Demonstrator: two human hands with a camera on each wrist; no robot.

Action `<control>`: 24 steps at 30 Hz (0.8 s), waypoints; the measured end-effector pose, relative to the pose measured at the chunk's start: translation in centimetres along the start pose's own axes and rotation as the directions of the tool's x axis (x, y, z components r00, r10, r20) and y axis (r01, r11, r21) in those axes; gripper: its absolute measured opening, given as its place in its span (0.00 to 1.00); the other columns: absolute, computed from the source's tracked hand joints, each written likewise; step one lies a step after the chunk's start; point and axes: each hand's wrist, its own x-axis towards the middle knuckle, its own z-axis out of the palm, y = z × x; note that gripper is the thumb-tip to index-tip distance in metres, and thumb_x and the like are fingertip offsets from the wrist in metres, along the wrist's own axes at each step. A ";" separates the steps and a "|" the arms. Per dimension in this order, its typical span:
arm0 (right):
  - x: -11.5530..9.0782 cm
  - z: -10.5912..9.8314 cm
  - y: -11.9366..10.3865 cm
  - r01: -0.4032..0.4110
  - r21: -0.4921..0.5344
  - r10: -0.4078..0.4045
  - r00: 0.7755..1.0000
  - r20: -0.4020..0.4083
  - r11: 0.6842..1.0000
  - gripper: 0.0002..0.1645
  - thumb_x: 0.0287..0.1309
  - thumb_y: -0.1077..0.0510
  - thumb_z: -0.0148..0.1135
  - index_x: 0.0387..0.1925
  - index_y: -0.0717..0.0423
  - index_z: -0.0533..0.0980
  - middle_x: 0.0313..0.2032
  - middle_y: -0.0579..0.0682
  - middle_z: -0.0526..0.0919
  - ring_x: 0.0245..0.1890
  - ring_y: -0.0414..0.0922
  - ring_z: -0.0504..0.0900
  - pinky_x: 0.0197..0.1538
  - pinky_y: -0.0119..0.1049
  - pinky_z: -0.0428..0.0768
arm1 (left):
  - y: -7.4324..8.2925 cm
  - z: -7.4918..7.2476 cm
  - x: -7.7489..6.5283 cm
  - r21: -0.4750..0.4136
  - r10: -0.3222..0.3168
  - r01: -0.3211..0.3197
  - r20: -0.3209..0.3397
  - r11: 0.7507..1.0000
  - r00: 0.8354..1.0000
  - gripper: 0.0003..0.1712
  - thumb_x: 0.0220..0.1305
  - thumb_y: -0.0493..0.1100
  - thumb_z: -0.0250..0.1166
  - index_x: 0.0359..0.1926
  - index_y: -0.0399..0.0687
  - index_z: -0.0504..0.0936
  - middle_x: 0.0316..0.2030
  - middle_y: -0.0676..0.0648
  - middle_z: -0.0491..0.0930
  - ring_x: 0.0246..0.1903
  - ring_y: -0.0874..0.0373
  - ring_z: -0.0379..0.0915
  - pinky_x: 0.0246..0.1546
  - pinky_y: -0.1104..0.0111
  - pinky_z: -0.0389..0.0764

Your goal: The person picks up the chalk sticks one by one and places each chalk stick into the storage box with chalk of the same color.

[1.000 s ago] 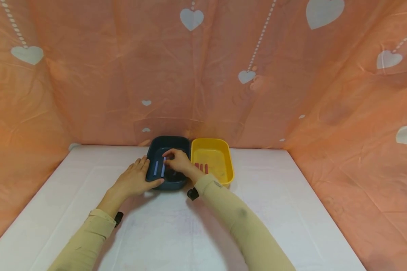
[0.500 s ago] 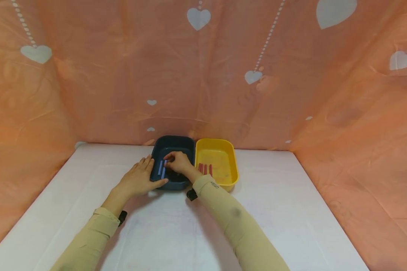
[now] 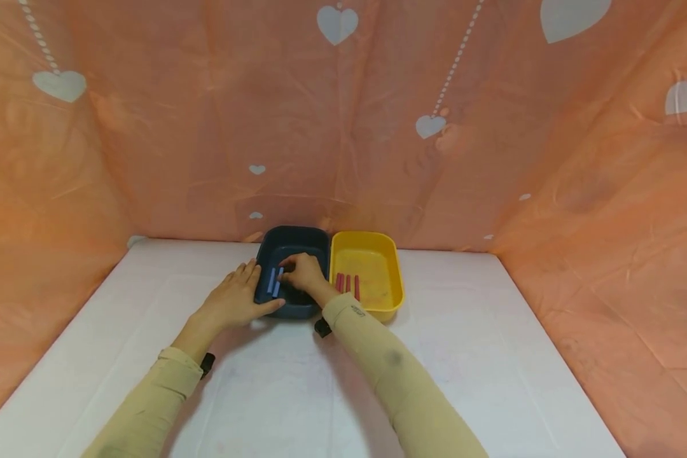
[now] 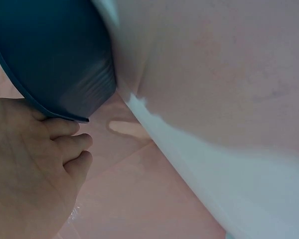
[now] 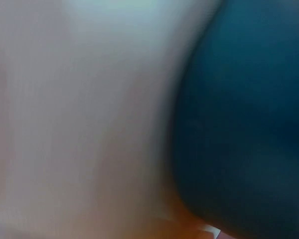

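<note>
A dark blue tray (image 3: 298, 312) stands at the back of the table in the head view, with two slim blue sticks (image 3: 271, 280) side by side in its left part. My right hand (image 3: 306, 275) is inside this tray and pinches the right-hand blue stick (image 3: 277, 290) near its far end. My left hand (image 3: 235, 298) rests along the tray's left edge, fingers extended and thumb over the front rim. In the left wrist view, the fingers of the left hand (image 4: 30, 164) lie beside the tray's outer wall (image 4: 89, 84). The right wrist view is blurred and shows only tray and table.
A yellow tray (image 3: 399, 280) adjoins the blue one on the right; several red sticks (image 3: 348, 284) lie in its left part, partly hidden by the right wrist. The white table (image 3: 275, 394) ends at an orange cloth wall (image 3: 292, 127) with white hearts.
The right-hand blue stick has moved left, so the gap between the two blue sticks is narrower. The left hand stays at the tray's edge. The head view has shifted slightly.
</note>
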 end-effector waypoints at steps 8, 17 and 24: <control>0.1 -0.1 0.0 0.007 -0.047 -0.006 1.000 0.022 0.999 0.21 0.65 0.53 0.73 0.59 0.51 0.85 0.55 0.48 0.88 0.62 0.47 0.81 0.73 0.41 0.69 | 0.0 -0.1 0.1 -0.007 -0.005 0.006 0.011 1.000 1.000 0.64 0.69 0.76 0.56 0.76 0.21 0.54 0.78 0.24 0.48 0.77 0.27 0.44 0.76 0.39 0.52; 0.0 0.1 0.1 0.001 -0.005 -0.001 1.000 0.003 1.000 0.21 0.67 0.52 0.71 0.60 0.50 0.85 0.57 0.48 0.87 0.64 0.48 0.79 0.72 0.41 0.71 | 0.0 0.0 0.0 -0.001 -0.008 0.008 0.023 1.000 1.000 0.65 0.68 0.77 0.55 0.76 0.21 0.53 0.78 0.24 0.47 0.77 0.27 0.44 0.76 0.38 0.52; 0.1 0.0 0.0 -0.005 0.008 0.005 1.000 0.005 1.000 0.22 0.67 0.51 0.71 0.61 0.49 0.84 0.57 0.47 0.87 0.66 0.47 0.78 0.73 0.42 0.69 | 0.0 -0.1 0.1 0.007 0.003 -0.003 0.014 1.000 1.000 0.65 0.69 0.77 0.55 0.76 0.21 0.54 0.78 0.23 0.48 0.77 0.26 0.44 0.76 0.38 0.52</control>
